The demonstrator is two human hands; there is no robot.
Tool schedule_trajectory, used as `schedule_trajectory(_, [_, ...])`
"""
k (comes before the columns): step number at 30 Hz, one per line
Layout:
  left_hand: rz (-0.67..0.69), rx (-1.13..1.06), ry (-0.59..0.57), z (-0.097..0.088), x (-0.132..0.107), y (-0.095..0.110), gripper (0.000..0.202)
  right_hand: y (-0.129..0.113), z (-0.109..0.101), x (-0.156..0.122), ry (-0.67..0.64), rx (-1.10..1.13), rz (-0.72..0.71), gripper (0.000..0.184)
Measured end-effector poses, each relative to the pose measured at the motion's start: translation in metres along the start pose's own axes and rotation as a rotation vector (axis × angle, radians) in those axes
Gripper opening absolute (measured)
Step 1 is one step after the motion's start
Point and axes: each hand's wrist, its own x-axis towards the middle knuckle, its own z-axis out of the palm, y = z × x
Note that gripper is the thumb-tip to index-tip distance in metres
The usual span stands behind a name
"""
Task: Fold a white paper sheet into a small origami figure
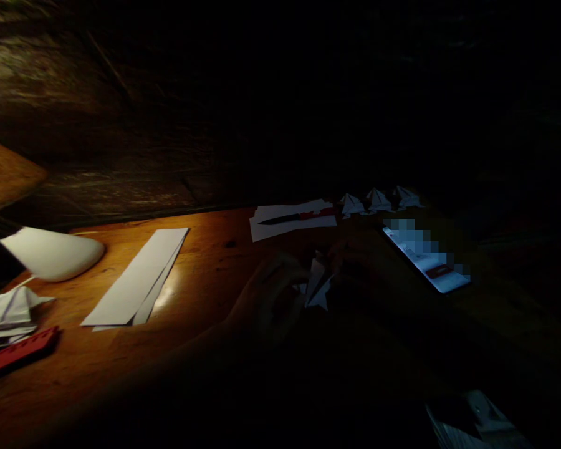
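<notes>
A small white folded paper figure (318, 288) is held between my two hands over the dim middle of the table. My left hand (278, 280) comes in from the left, its fingertips closed on the paper's left side. My right hand (353, 259) is mostly lost in shadow; its fingers pinch the upper right of the paper. Behind the hands, a knife (297, 216) with a dark blade and red handle lies across white paper sheets (259, 231). Three similar folded paper figures (378, 199) stand in a row at the back right.
A lit smartphone (425, 259) lies to the right. On the left are stacked paper strips (138, 280), a white lamp base (56, 252), crumpled-looking folded paper (12, 312) and a red ruler-like bar (21, 352). A dark wall rises behind the wooden table (210, 249).
</notes>
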Motion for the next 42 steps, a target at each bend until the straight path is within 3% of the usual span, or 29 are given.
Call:
schedule_trajectory(3, [-0.232,-0.094,0.122,0.003,0.0,-0.01,0.028,-0.007,-0.005,0.0,0.028,0.12,0.028,0.006])
schedule_trajectory(5, [-0.364,-0.322,0.145,0.007,0.001,-0.014,0.026,-0.01,-0.006,-0.001,0.037,0.126,0.054,0.005])
schedule_trajectory(8, [-0.445,-0.666,0.083,0.013,0.003,-0.013,0.038,-0.013,-0.004,-0.004,0.027,0.079,0.085,0.007])
schedule_trajectory(11, [-0.519,-0.839,0.028,0.016,0.005,-0.01,0.057,-0.013,0.001,-0.004,0.014,0.052,0.092,0.01])
schedule_trajectory(14, [-0.496,-0.795,-0.002,0.016,0.005,-0.008,0.055,-0.013,0.005,-0.004,-0.008,0.094,0.105,0.01])
schedule_trajectory(18, [-0.414,-0.606,-0.007,0.015,0.005,-0.009,0.02,-0.017,0.006,-0.004,-0.038,0.141,0.187,0.015])
schedule_trajectory(20, [-0.401,-0.545,0.004,0.015,0.005,-0.009,0.014,-0.02,0.006,-0.005,-0.033,0.174,0.216,0.016])
schedule_trajectory(28, [-0.433,-0.517,0.166,0.017,0.006,-0.007,0.022,-0.032,0.008,-0.005,-0.046,0.471,0.327,0.016])
schedule_trajectory(35, [-0.428,-0.539,0.169,0.018,0.005,0.0,0.026,-0.031,0.011,-0.006,0.019,0.452,0.299,0.022])
schedule_trajectory(42, [-0.45,-0.505,0.206,0.018,0.007,0.008,0.025,-0.039,0.013,-0.003,0.091,0.571,0.346,0.022])
